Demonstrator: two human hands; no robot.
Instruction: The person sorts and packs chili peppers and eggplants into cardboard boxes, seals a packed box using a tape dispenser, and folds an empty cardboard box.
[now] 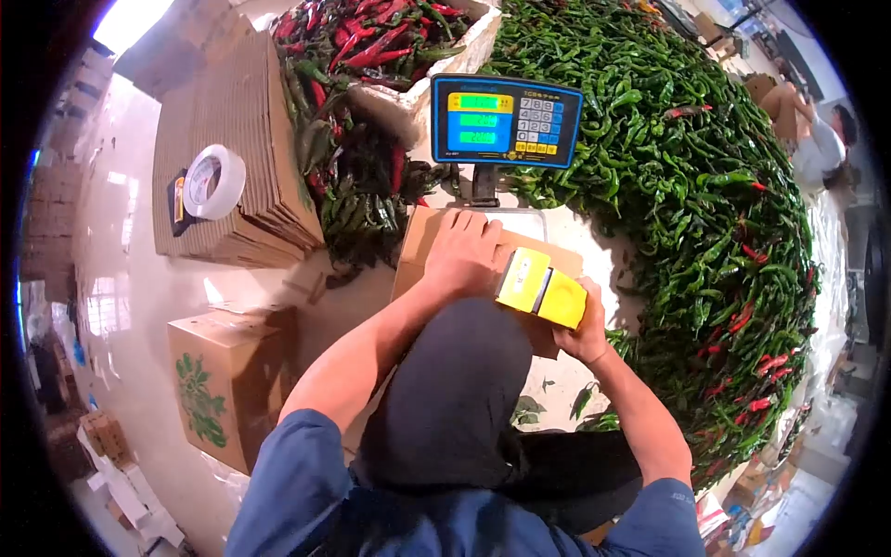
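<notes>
A cardboard box [418, 243] rests in front of my knees, in front of the scale display. My left hand [461, 252] lies on its top with the fingers extended flat over the cardboard. In my right hand [587, 336] is a yellow tape dispenser [543, 290], closed in by the fingers at its right end. The dispenser sits over the box's right part, close to my left hand. Its underside and any tape beneath it are hidden. Behind the box stands the blue digital scale display [507, 121], with green lit readouts.
Green chili peppers [640, 139] are heaped behind and right. Red peppers [380, 46] fill a white container [478, 42]. At left, a stack of flattened cartons [223, 121] carries a tape roll [214, 182]; a printed carton [213, 381] stands nearer. Another person [817, 144] is at far right.
</notes>
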